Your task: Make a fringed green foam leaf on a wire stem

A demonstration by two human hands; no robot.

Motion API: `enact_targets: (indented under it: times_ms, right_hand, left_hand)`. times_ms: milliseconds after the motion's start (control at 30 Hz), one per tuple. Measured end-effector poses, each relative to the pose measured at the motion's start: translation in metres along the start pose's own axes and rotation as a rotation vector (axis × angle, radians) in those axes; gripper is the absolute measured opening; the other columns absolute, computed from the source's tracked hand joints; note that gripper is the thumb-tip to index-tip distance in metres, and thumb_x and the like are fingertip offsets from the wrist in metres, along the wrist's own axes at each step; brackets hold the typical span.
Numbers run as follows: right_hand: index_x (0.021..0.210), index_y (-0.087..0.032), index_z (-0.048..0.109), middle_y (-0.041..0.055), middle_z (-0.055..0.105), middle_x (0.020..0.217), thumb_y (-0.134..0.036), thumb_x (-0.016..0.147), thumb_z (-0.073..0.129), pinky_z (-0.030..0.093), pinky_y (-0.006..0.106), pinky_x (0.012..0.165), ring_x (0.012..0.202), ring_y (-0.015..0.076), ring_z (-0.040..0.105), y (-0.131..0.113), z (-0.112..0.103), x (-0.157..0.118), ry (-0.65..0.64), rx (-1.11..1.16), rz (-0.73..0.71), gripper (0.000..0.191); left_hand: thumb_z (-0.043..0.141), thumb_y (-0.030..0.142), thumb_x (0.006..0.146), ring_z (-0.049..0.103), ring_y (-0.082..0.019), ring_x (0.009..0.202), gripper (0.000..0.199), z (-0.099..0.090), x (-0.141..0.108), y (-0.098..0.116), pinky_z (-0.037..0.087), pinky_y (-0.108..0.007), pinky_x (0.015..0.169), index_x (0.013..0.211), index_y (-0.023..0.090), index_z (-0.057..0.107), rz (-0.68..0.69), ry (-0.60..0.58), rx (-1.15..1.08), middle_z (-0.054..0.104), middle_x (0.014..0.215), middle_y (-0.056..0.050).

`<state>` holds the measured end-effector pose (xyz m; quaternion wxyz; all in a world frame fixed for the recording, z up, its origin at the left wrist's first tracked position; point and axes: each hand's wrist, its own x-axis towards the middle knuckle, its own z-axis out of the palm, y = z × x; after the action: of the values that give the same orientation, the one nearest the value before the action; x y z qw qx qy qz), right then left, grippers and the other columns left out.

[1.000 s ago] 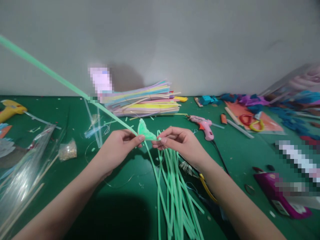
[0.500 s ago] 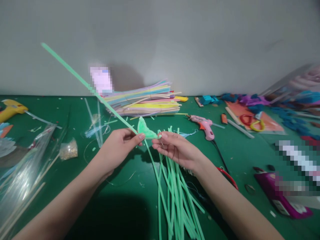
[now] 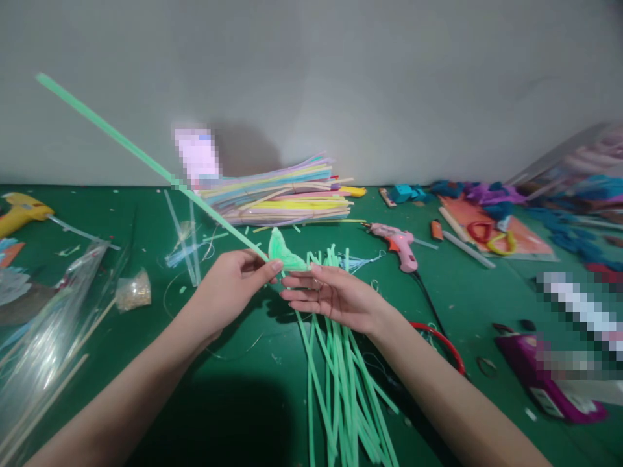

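A light-green pipe cleaner is bent into a small leaf-like shape near one end, and its long straight part slants up to the left in front of the wall. My left hand pinches it between thumb and fingers at the shape's left corner. At the right corner, my right hand closes thumb and forefinger on the tip, its other fingers stretched out below the shape. Beneath the right hand lies a spread of straight green pipe cleaners on the green table.
Bundled pastel pipe cleaners lie along the wall. A pink glue gun with a black cord is at right, a yellow glue gun far left. Plastic sleeves, a bag of beads and a purple packet flank the arms.
The long free part of the pipe cleaner has swung further left and slightly up. My right fingers have shifted left beneath the shape; my left hand stays in place.
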<state>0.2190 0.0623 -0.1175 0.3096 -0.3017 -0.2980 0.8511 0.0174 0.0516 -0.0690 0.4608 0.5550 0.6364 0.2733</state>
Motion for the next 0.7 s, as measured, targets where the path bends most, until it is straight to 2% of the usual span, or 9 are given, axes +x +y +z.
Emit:
enact_targets:
  times_ms: [133, 267, 700]
  right_hand:
    - [0.089, -0.018, 0.075, 0.0067, 0.078, 0.1, -0.035, 0.08, 0.076, 0.059, 0.032, 0.087, 0.094, 0.0197, 0.075, -0.0006, 0.0022, -0.0003, 0.04, -0.064, -0.076, 0.019]
    - [0.088, -0.015, 0.076, 0.0084, 0.079, 0.096, -0.036, 0.077, 0.079, 0.059, 0.032, 0.087, 0.089, 0.0186, 0.075, -0.0019, 0.0045, 0.0003, 0.102, -0.148, -0.117, 0.023]
    - [0.081, -0.018, 0.078, 0.0055, 0.079, 0.081, -0.036, 0.072, 0.082, 0.06, 0.033, 0.079, 0.077, 0.0185, 0.075, -0.0001, 0.0092, 0.0008, 0.231, -0.299, -0.264, 0.02]
  left_hand:
    - [0.065, 0.045, 0.085, 0.031, -0.01, 0.042, 0.03, 0.0003, -0.0003, 0.0008, 0.02, -0.026, 0.044, 0.073, 0.017, 0.066, 0.001, -0.007, -0.001, 0.038, 0.043, 0.008]
    - [0.066, 0.042, 0.084, 0.03, -0.01, 0.041, 0.028, 0.0011, -0.0009, 0.002, 0.02, -0.026, 0.043, 0.072, 0.017, 0.066, 0.007, -0.007, 0.0, 0.037, 0.043, 0.008]
    - [0.065, 0.043, 0.085, 0.031, -0.008, 0.042, 0.032, 0.0033, 0.0001, -0.0003, 0.021, -0.023, 0.041, 0.068, 0.016, 0.067, 0.004, -0.021, 0.013, 0.039, 0.041, 0.007]
